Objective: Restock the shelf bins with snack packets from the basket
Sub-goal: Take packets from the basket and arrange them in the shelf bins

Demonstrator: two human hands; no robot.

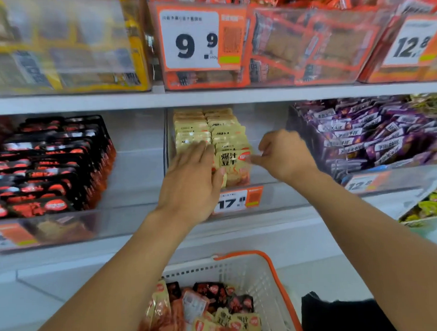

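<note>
- Pale yellow snack packets point(230, 149), standing in 2 rows inside the clear plastic middle bin point(269, 138) on the lower shelf; front packet of the right row faces the camera with black characters and a red logo.
- Left hand point(192, 184) laid over the front of the left row, fingers straight and together, flat against the packets, thumb beside the front packet of the right row; nothing curled round.
- Right hand point(284, 155) at the right edge of the front packet, fingers curled, index tip at the packet's red logo; motion blur, so cannot tell whether it pinches the packet or only touches it.
- White price tag with orange edge, "17" point(235, 201), on the bin front just below the hands.
- White plastic basket with orange rim point(254, 271) at bottom centre, below the arms, holding mixed packets point(213, 308): more pale yellow ones, dark red-black ones, orange ones.
- Black and red packets point(49, 165) in rows in the bin left of the middle bin.
- Purple packets point(376, 133) heaped in the bin to the right.
- Upper shelf: yellow packs point(65, 59) at left, orange-framed packs point(307, 46) at centre and right, with tags "9.9" point(194, 38) and "12.8" point(412, 43).
</note>
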